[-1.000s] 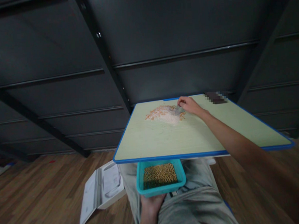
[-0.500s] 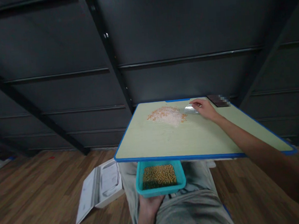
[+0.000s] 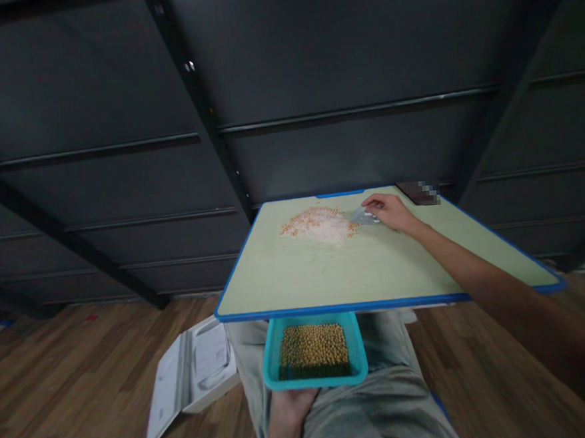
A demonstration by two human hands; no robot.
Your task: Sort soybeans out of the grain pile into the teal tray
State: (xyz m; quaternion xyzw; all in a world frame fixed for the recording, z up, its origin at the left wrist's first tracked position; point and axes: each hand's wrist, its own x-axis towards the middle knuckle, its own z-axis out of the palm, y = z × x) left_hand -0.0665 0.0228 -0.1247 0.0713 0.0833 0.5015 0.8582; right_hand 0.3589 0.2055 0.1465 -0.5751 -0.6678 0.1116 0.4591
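Note:
A pale green table with a blue rim (image 3: pixel 378 302) stands over my lap. Near its far edge lies a heap of white grains mixed with yellow beans (image 3: pixel 319 224). My right hand (image 3: pixel 389 211) reaches across the table and pinches a small clear scoop-like piece (image 3: pixel 363 216) just right of the heap. My left hand (image 3: pixel 291 402) is below the table's near edge, holding a teal tray (image 3: pixel 271 366) from underneath. The tray is filled with yellow beans (image 3: pixel 314 348).
A dark flat object (image 3: pixel 415 192) lies at the table's far right corner. An open white box (image 3: pixel 193 371) rests on the wooden floor to the left of my legs. A dark panelled wall with slanted beams rises behind the table.
My right hand drew the clear piece out of the heap to the right, then brought it back close to the heap's right edge. The tray stays under the table edge.

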